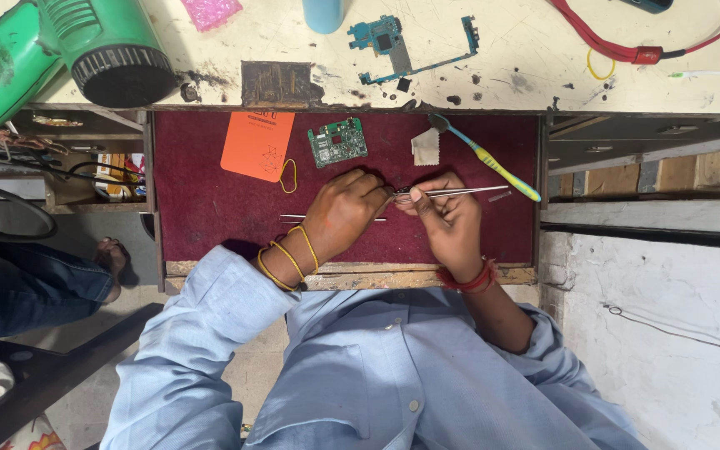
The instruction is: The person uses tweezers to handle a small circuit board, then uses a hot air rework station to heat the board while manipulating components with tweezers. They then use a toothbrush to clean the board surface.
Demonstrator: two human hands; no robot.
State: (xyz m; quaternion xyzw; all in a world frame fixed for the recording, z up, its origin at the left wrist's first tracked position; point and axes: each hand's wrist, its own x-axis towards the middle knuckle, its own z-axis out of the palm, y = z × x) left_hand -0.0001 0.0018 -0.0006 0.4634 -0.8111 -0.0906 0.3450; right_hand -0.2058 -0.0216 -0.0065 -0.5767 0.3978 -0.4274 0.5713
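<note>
Lying open below the front edge of the worktop [543, 58], a drawer [210, 208] lined in dark red holds most of the small things. In it are an orange card [257, 144] near the back left corner, a yellow rubber band [288, 176] just beside it, a small green circuit board [337, 141] toward the back middle, a white scrap of cloth [426, 147], and a toothbrush [483, 157] with a blue and yellow handle slanting to the right side. A second thin metal tool [293, 218] lies flat on the lining, partly under the left wrist.

The left hand [345, 212] is curled with its fingers pressed together at the middle of the drawer, meeting the right hand [447, 218]. The right hand pinches a pair of metal tweezers [460, 192], whose length points to the right. What sits between the two hands is hidden by the fingers and too small to make out.

On the worktop, a blue circuit board [393, 42] lies near the front edge, with a green heat gun [52, 50] at the left corner, cut off by the picture edge. A red cable [627, 50] curls at the right, and a blue cup [323, 12] and pink wrap [208, 12] are cropped at the top. Another person's foot [112, 258] shows on the floor at the left.
</note>
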